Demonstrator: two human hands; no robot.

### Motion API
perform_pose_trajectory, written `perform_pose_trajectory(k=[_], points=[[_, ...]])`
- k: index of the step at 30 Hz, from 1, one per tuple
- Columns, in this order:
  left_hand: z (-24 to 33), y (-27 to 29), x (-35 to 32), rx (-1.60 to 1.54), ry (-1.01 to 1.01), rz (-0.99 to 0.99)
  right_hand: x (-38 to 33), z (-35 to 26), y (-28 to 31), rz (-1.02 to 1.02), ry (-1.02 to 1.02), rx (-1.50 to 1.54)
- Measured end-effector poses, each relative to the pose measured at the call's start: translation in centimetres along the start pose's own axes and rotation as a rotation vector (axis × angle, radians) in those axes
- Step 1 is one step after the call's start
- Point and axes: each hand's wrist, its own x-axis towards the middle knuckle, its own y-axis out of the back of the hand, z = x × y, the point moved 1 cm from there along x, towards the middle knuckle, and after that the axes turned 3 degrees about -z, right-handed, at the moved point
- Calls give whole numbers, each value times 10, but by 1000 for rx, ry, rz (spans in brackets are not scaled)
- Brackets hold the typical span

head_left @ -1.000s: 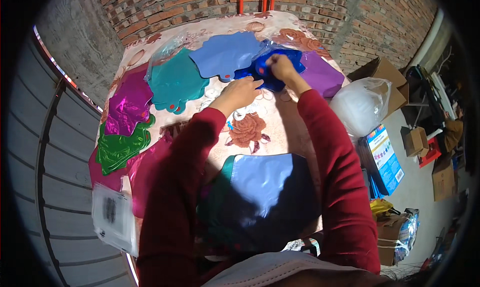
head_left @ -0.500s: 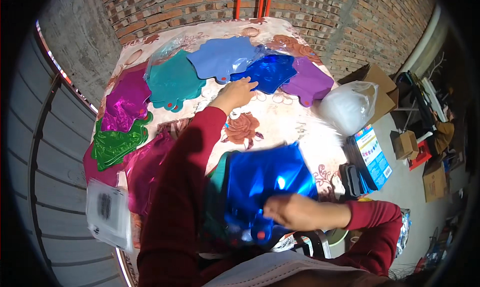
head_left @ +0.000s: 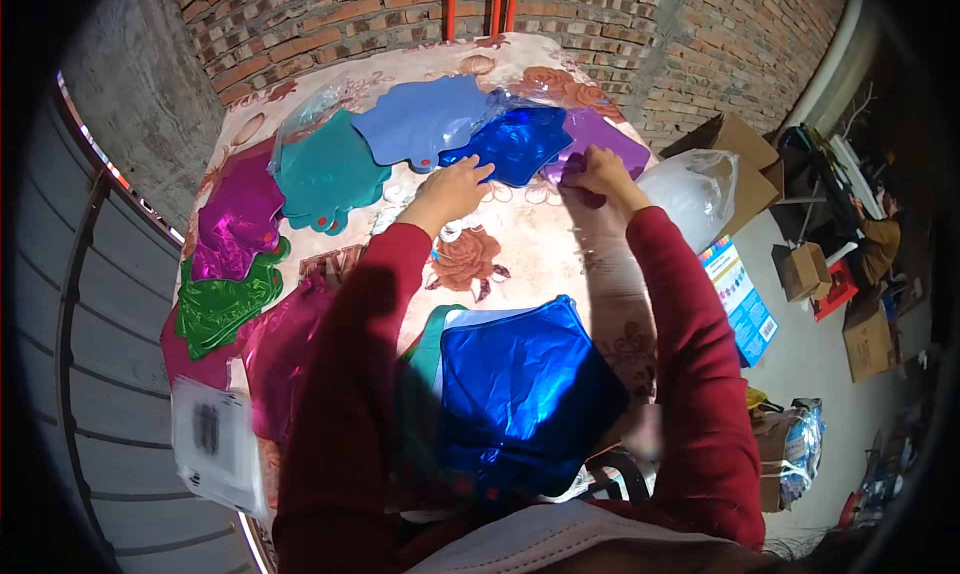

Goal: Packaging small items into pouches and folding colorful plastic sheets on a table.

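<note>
Several flat, uninflated foil balloons lie in stacks across a flowered tablecloth. At the far right of the arc, my right hand (head_left: 603, 176) is closed with fingertips pinched on the purple foil balloon (head_left: 618, 146). My left hand (head_left: 452, 191) rests with fingers stretched out at the near edge of the shiny blue balloon (head_left: 525, 142), below the pale blue balloon (head_left: 422, 119). Close to me lies another shiny blue balloon (head_left: 515, 374), on top of a pale blue and a green one. My right sleeve shades part of it.
Left on the table are teal (head_left: 330, 169), magenta (head_left: 240, 219), green (head_left: 230, 299) and crimson balloons (head_left: 285, 349), and a clear plastic packet (head_left: 215, 444). A filled white plastic bag (head_left: 692, 196) and cardboard boxes (head_left: 805, 272) stand at the right. Brick wall (head_left: 330, 19) rises behind.
My right hand has moved from the near blue balloon up to the purple one at the far right. My left hand stays beside the far blue balloon. The view has shifted slightly.
</note>
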Motion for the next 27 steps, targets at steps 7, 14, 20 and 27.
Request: perform_pose_trajectory(k=[7, 14, 20, 27], points=[[-1, 3, -5, -38, 34, 21, 20, 23, -30, -89, -96, 242], [60, -10, 16, -141, -401, 273, 30, 26, -26, -140, -246, 257], [90, -26, 37, -14, -205, -24, 6, -16, 37, 279, -125, -66], [60, -55, 44, -66, -344, 343, -137, -110, 236, 662, 404, 671]])
